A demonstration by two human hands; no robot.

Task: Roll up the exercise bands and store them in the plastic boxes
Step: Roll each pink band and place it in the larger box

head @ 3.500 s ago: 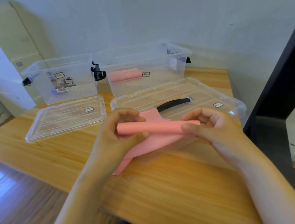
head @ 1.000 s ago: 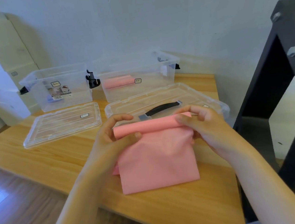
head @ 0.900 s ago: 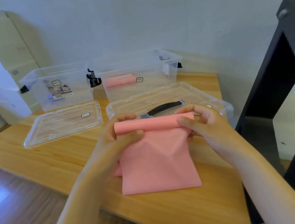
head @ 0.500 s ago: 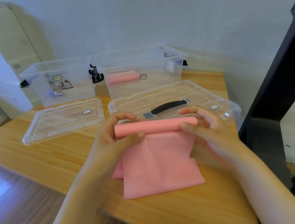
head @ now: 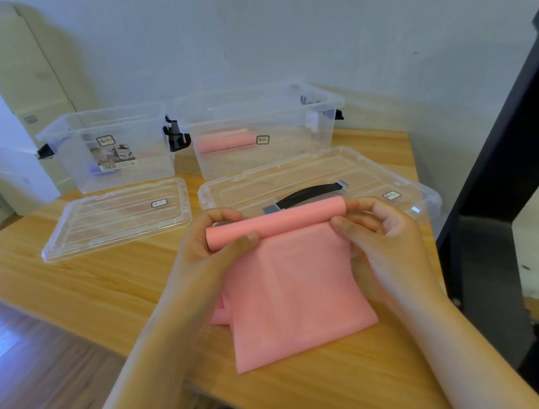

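Two clear boxes stand open side by side at the far edge of the table, against the wall: the left box and the right box. In front of each lies its lid, flat on the table. The left lid is well clear of your hands. The right lid, with its black handle, lies directly behind the roll. A black frame stands off the table's right edge, near your right forearm.

The pink band is a smooth, matte sheet. Its far end is wound into a tight tube, held level just above the table. The unrolled remainder hangs toward you and rests on the table, with a fold showing under its left side.

Your left hand pinches the tube's left end, thumb in front, fingers curled behind. Your right hand pinches the right end likewise.

Count: two boxes, two lids, one handle. One rolled band shows in the right box; you cannot tell whether a second lies behind it.
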